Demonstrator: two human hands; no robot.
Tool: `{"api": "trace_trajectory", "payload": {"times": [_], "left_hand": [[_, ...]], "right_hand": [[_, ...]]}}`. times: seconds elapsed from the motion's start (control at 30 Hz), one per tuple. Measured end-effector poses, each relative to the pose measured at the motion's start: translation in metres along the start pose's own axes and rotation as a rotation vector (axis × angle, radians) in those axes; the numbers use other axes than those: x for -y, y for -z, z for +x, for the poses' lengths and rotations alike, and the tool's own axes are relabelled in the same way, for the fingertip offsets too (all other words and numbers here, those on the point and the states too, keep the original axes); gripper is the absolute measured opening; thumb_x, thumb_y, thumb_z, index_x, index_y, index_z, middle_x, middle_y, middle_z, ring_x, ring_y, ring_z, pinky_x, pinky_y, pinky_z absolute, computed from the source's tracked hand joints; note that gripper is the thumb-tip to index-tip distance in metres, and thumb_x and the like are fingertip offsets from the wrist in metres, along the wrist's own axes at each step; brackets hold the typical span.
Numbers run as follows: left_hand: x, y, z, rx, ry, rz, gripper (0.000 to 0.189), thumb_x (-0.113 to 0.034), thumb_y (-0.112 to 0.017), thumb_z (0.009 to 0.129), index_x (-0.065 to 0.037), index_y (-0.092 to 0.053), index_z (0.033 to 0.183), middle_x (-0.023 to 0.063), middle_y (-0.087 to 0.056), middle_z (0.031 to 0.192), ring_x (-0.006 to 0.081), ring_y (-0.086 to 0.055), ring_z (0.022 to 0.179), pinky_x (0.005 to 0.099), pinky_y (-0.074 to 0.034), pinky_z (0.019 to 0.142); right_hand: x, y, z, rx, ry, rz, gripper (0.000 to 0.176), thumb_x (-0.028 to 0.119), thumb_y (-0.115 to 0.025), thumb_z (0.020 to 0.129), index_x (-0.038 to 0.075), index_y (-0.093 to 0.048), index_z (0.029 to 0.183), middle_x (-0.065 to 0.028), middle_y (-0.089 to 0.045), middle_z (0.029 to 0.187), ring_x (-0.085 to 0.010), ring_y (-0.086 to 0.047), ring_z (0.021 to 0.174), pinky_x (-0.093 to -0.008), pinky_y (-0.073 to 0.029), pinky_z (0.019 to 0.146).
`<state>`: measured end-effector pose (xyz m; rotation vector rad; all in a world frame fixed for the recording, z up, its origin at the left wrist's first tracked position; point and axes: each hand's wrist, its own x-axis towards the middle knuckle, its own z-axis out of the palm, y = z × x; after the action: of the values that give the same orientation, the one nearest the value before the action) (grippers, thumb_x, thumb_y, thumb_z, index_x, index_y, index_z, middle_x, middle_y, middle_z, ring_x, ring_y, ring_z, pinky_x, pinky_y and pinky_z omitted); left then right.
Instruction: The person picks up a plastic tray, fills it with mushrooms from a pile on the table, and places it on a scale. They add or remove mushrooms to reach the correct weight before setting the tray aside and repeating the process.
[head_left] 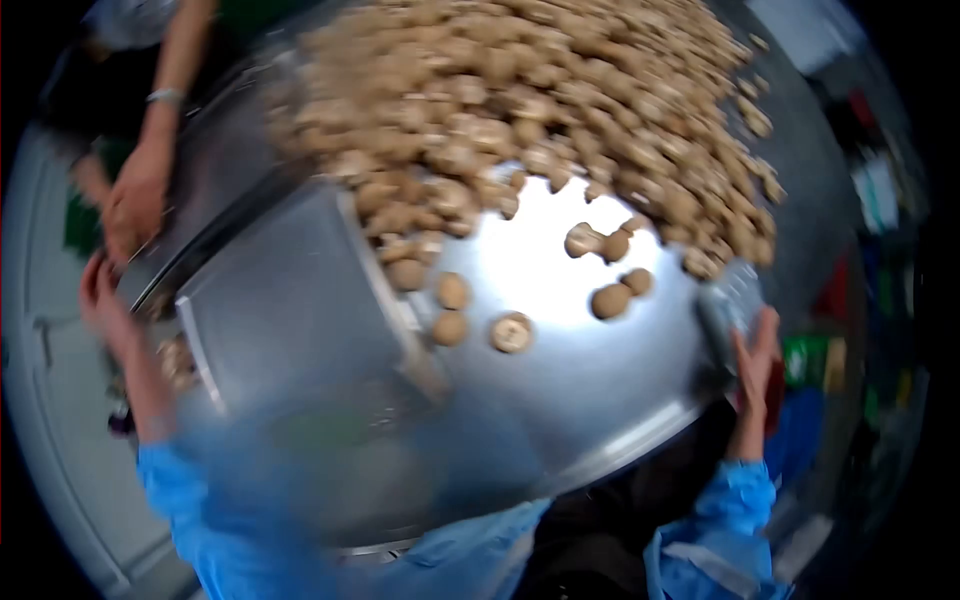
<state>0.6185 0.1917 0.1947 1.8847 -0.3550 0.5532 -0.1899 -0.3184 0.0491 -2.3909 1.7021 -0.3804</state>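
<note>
My left hand (108, 306) is at the far left, fingers raised and apart, beside the metal table's left edge and just below another person's hand. Nothing shows in it. On the right, my right hand (757, 360) has its thumb and fingers around a clear plastic item (735, 298), perhaps a bag or tub; blur hides its exact kind. Brown mushrooms (520, 100) lie heaped on the shiny steel table (590, 400). Several loose ones rest nearer me, including an upturned mushroom (511, 333) with its stem side showing.
A flat metal panel (290, 280) with raised edges covers the table's left part. Another person's hand (138, 200) reaches in at upper left, wearing a bracelet. Mushrooms (178, 362) also show below the panel's left edge. A green-and-white package (805, 358) is beyond my right hand.
</note>
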Motion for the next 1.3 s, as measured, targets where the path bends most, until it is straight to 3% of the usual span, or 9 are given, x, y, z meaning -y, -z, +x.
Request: {"api": "trace_trajectory", "payload": {"times": [0.27, 0.37, 0.5, 0.57, 0.63, 0.7, 0.83, 1.2, 1.3], "left_hand": [[-0.132, -0.012, -0.242, 0.476, -0.031, -0.029, 0.019, -0.004, -0.053, 0.095, -0.002, -0.063, 0.111, 0.0061, -0.063, 0.094, 0.0112, -0.058, 0.077, 0.0222, -0.047, 0.068], [-0.156, -0.030, -0.327, 0.867, 0.089, -0.005, 0.019, -0.001, -0.054, 0.092, -0.002, -0.059, 0.111, 0.0052, -0.060, 0.093, 0.0122, -0.061, 0.083, 0.0237, -0.049, 0.071], [-0.152, -0.061, -0.421, 1.343, 0.023, -0.034, 0.049, -0.004, -0.060, 0.088, 0.001, -0.042, 0.134, 0.0126, -0.055, 0.119, 0.0174, -0.061, 0.096, 0.0288, -0.051, 0.081], [-0.167, -0.078, -0.445, 1.235, 0.097, -0.013, 0.067, -0.003, -0.065, 0.081, 0.001, -0.033, 0.141, 0.0194, -0.045, 0.132, 0.0272, -0.056, 0.110, 0.0354, -0.050, 0.089], [-0.167, -0.107, -0.450, 1.033, -0.137, 0.093, 0.077, -0.004, -0.068, 0.076, 0.002, -0.029, 0.142, 0.0238, -0.034, 0.141, 0.0364, -0.042, 0.128, 0.0408, -0.041, 0.102], [-0.166, -0.133, -0.461, 0.880, -0.116, 0.067, 0.074, -0.006, -0.069, 0.074, 0.006, -0.033, 0.137, 0.0260, -0.029, 0.145, 0.0419, -0.028, 0.137, 0.0490, -0.024, 0.113], [-0.179, -0.182, -0.476, 0.776, -0.075, 0.239, 0.074, -0.012, -0.071, 0.078, 0.006, -0.033, 0.138, 0.0259, -0.021, 0.150, 0.0420, -0.012, 0.143, 0.0554, -0.020, 0.112], [-0.215, -0.209, -0.480, 0.888, -0.157, -0.144, 0.060, -0.012, -0.068, 0.080, 0.002, -0.042, 0.132, 0.0222, -0.036, 0.143, 0.0396, -0.026, 0.139, 0.0479, -0.027, 0.111], [-0.209, -0.184, -0.498, 0.991, -0.066, -0.207, 0.060, -0.014, -0.069, 0.080, -0.001, -0.044, 0.133, 0.0213, -0.042, 0.139, 0.0374, -0.036, 0.134, 0.0434, -0.036, 0.107]], "right_hand": [[0.030, 0.047, 0.018, 0.212, 0.089, 0.072, 0.094, 0.036, -0.084, 0.065, -0.002, -0.040, 0.139, -0.0243, -0.046, 0.138, -0.0391, -0.043, 0.129, -0.0412, -0.034, 0.109], [0.032, 0.045, 0.018, 0.148, 0.156, -0.004, 0.098, 0.029, -0.088, 0.058, 0.000, -0.041, 0.139, -0.0229, -0.048, 0.136, -0.0390, -0.045, 0.127, -0.0420, -0.036, 0.108], [0.041, 0.048, 0.016, 0.114, 0.165, -0.001, 0.094, 0.019, -0.089, 0.054, 0.003, -0.045, 0.136, -0.0203, -0.053, 0.130, -0.0368, -0.051, 0.120, -0.0429, -0.042, 0.101], [0.058, 0.060, 0.020, 0.214, 0.100, 0.021, 0.090, 0.020, -0.089, 0.055, 0.004, -0.047, 0.133, -0.0199, -0.055, 0.127, -0.0371, -0.052, 0.117, -0.0434, -0.043, 0.099], [0.048, 0.052, 0.021, 0.145, 0.153, -0.009, 0.087, 0.021, -0.088, 0.055, 0.005, -0.049, 0.131, -0.0204, -0.057, 0.123, -0.0370, -0.053, 0.115, -0.0437, -0.044, 0.098], [0.037, 0.045, 0.022, 0.120, 0.145, -0.024, 0.087, 0.024, -0.088, 0.056, 0.004, -0.049, 0.131, -0.0210, -0.058, 0.121, -0.0370, -0.054, 0.114, -0.0436, -0.044, 0.098], [0.039, 0.042, 0.023, 0.093, 0.181, -0.062, 0.088, 0.025, -0.086, 0.058, 0.003, -0.047, 0.133, -0.0204, -0.056, 0.124, -0.0372, -0.052, 0.116, -0.0432, -0.042, 0.100], [0.052, 0.052, 0.005, -0.005, 0.327, -0.077, 0.066, 0.022, -0.074, 0.074, 0.003, -0.049, 0.132, -0.0209, -0.056, 0.126, -0.0360, -0.054, 0.116, -0.0425, -0.044, 0.098], [0.035, 0.056, 0.009, -0.079, 0.204, 0.351, 0.045, 0.014, -0.063, 0.086, 0.001, -0.055, 0.128, -0.0205, -0.061, 0.121, -0.0330, -0.060, 0.112, -0.0395, -0.046, 0.096]]}}
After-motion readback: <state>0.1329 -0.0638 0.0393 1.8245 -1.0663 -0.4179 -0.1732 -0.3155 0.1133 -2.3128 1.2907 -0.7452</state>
